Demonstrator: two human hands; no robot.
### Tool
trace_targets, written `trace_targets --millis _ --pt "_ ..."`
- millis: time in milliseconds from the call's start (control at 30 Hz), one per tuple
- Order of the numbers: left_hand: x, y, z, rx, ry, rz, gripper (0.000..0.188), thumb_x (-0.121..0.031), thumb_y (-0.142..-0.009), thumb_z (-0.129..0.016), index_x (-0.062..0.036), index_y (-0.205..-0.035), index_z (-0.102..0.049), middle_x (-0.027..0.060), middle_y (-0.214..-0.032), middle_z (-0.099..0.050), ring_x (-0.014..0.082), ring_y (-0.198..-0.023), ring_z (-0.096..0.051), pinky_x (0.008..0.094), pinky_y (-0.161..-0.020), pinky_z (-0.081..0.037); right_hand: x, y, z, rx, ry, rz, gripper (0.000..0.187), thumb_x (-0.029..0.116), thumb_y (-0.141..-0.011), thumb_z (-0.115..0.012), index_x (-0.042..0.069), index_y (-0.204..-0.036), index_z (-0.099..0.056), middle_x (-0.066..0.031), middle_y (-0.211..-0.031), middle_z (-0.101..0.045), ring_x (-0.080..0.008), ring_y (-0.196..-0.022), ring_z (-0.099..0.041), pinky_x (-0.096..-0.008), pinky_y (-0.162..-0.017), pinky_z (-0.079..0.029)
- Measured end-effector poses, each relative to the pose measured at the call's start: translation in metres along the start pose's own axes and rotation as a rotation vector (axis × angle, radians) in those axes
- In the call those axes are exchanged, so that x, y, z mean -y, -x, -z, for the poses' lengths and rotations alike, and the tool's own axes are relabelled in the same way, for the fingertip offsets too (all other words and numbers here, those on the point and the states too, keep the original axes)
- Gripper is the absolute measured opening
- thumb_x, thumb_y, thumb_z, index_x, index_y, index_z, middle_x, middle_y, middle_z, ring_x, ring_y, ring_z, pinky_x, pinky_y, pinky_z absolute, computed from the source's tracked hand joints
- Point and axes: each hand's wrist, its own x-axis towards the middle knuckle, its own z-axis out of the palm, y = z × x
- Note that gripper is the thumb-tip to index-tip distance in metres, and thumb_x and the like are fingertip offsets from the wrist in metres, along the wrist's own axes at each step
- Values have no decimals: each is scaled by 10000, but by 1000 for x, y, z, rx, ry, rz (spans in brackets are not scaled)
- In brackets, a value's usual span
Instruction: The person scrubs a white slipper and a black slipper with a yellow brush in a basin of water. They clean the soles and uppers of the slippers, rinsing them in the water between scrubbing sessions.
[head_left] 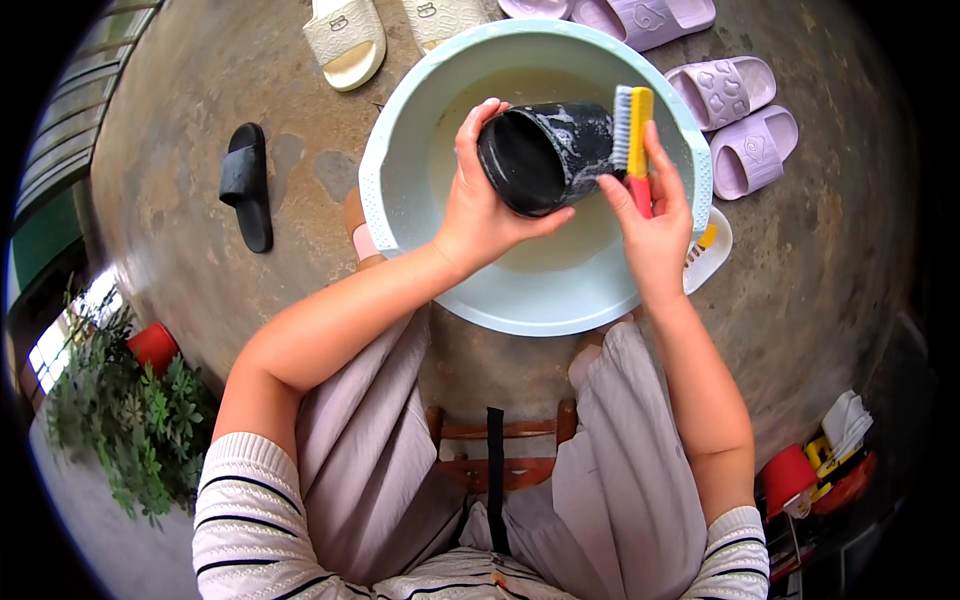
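Over a pale blue basin (535,318) of cloudy water, my left hand (478,215) grips a black slide sandal (565,150) tilted in the air. White suds streak its surface; its far side is hidden. My right hand (655,225) is closed round the red handle of a scrubbing brush (640,135). The brush has a yellow back and pale bristles that face left, against or very close to the sandal's right end. Whether they touch is hard to tell.
A single black slide (246,188) lies on the concrete floor at left. Cream slides (347,40) and purple slides (755,150) ring the basin's far side. A white object (712,255) sits by its right rim. A leafy plant (140,420) stands lower left, a red container (787,478) lower right.
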Motion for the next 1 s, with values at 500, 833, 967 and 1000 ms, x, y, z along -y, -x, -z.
trace_targets --millis 500,833,967,1000 --pt "-32 4 34 265 -243 -306 1111 -154 -466 -939 -56 -1409 -361 232 -1372 -482 411 -1267 -514 460 -1015 -499 47 -18 -19 260 414 285 497 121 -893 -758 156 -1378 -659 -93 -704 -534 -212 -609 -533 -336 -593 -459" --pt "-28 16 36 140 -268 -216 1200 -181 -486 -942 -35 -1487 -295 235 -1335 -467 429 -1219 -517 472 -988 -505 57 24 -18 254 306 208 456 98 -921 -717 190 -1365 -670 -95 -678 -485 -221 -571 -496 -373 -561 -431" --pt "-27 -9 49 132 -309 -10 1358 -178 -451 -955 -30 -1558 -182 209 -1304 -479 395 -1216 -524 457 -1019 -485 67 15 -30 281 359 186 428 141 -934 -711 198 -1357 -674 -96 -692 -515 -218 -580 -523 -357 -551 -433" --pt "-21 -15 56 144 -295 40 1363 -179 -444 -961 -30 -1556 -188 205 -1293 -479 378 -1215 -528 445 -1020 -484 68 32 -21 285 321 167 438 132 -929 -717 183 -1362 -670 -95 -695 -521 -216 -580 -521 -353 -554 -436"
